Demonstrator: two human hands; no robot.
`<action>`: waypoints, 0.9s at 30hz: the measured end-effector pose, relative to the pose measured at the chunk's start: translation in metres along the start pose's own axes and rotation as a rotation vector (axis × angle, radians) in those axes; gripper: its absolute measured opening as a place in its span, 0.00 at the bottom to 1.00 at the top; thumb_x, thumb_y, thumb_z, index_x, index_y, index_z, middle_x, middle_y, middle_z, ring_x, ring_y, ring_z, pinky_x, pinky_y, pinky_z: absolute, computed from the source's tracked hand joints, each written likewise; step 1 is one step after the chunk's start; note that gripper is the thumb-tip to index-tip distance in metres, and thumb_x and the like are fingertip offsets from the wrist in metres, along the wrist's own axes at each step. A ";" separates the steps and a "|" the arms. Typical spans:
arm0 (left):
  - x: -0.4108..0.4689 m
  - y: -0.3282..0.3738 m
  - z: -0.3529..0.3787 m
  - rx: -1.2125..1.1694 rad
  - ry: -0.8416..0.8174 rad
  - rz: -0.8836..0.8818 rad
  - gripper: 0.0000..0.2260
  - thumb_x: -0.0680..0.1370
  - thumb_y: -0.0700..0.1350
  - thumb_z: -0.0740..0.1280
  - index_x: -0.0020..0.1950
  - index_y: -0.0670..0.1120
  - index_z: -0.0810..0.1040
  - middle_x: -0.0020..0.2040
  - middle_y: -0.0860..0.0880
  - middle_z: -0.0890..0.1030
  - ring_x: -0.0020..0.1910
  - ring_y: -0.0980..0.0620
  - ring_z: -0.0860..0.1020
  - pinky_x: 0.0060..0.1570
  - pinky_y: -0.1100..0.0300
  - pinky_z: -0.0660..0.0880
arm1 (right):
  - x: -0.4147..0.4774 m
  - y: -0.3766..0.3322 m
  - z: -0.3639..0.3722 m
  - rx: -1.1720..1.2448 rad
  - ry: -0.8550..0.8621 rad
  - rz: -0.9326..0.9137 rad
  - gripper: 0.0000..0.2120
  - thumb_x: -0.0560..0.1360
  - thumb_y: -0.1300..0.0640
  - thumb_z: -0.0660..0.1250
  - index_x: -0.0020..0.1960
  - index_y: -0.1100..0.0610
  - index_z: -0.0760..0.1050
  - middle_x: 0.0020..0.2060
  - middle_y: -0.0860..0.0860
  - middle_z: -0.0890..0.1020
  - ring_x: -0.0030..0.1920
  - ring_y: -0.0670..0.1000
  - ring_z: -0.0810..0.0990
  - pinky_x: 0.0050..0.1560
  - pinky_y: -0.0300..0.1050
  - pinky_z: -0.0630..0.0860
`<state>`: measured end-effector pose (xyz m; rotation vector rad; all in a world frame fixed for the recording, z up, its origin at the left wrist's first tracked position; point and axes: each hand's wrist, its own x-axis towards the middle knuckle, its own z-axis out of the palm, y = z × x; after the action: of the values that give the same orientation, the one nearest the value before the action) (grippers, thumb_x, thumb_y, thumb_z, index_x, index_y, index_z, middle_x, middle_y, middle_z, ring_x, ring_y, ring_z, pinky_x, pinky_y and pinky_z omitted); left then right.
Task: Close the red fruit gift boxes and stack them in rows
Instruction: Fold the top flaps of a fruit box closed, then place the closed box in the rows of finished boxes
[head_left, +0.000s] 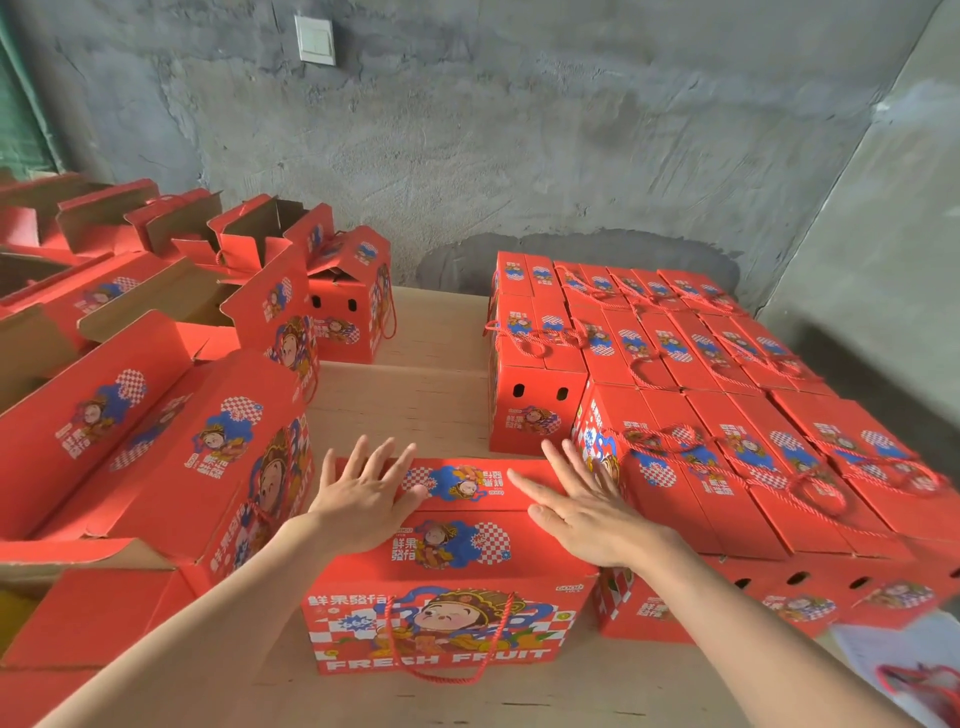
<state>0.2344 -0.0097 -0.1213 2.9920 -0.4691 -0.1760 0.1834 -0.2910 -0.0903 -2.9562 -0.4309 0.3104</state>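
Note:
A red fruit gift box (457, 587) with a cartoon print and "FRESH FRUIT" lettering stands in front of me, its top flaps folded down. My left hand (363, 499) lies flat on the left part of its top with fingers spread. My right hand (582, 501) lies flat on the right part, fingers straight. A red rope handle (447, 670) hangs down the box's front. To the right, closed red boxes (727, 374) stand packed in rows, stacked two high.
Several open red boxes (156, 395) with raised flaps crowd the left side. One more half-open box (348, 306) stands at the back centre. The wooden surface (415, 395) shows between the groups. Grey concrete walls (519, 130) close the back and right.

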 end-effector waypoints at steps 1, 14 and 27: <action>0.001 -0.001 0.001 -0.001 0.000 0.001 0.28 0.78 0.65 0.41 0.76 0.59 0.39 0.78 0.53 0.41 0.76 0.47 0.37 0.71 0.41 0.36 | 0.001 -0.004 0.002 -0.052 0.056 -0.045 0.22 0.81 0.42 0.44 0.68 0.27 0.36 0.72 0.43 0.28 0.70 0.46 0.23 0.70 0.53 0.28; -0.063 0.104 0.024 -0.079 0.183 0.036 0.26 0.81 0.57 0.39 0.78 0.51 0.45 0.78 0.55 0.40 0.75 0.54 0.35 0.69 0.47 0.30 | 0.015 -0.010 -0.002 0.025 0.042 0.007 0.19 0.81 0.40 0.47 0.71 0.28 0.52 0.76 0.49 0.51 0.75 0.51 0.45 0.73 0.53 0.43; -0.036 0.031 0.006 -0.065 0.338 0.271 0.25 0.77 0.56 0.46 0.69 0.56 0.72 0.71 0.55 0.69 0.75 0.47 0.58 0.69 0.33 0.42 | -0.024 -0.047 0.000 -0.144 -0.086 0.227 0.31 0.76 0.31 0.45 0.75 0.36 0.40 0.71 0.68 0.60 0.70 0.64 0.63 0.69 0.56 0.56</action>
<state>0.1898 -0.0285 -0.1198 2.7743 -0.7966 0.3237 0.1482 -0.2540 -0.0783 -3.1463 -0.1296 0.4507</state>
